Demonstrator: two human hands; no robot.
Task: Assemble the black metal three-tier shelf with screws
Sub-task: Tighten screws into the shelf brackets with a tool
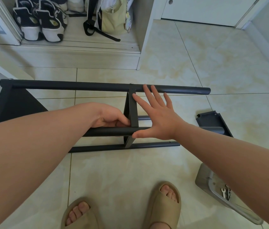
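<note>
Head: right hand (156, 116) outspread over shelf (80, 85)

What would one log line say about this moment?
shelf frame: lying on its side | left hand: grips near pole | right hand: open, by middle tier

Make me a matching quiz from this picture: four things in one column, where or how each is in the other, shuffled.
1 left hand
2 right hand
3 small wrench
4 sneakers

A in the cabinet
B open, fingers on the far pole
C in the grey tray
D curled round the near pole

Pairs: 1-D, 2-B, 3-C, 4-A
</note>
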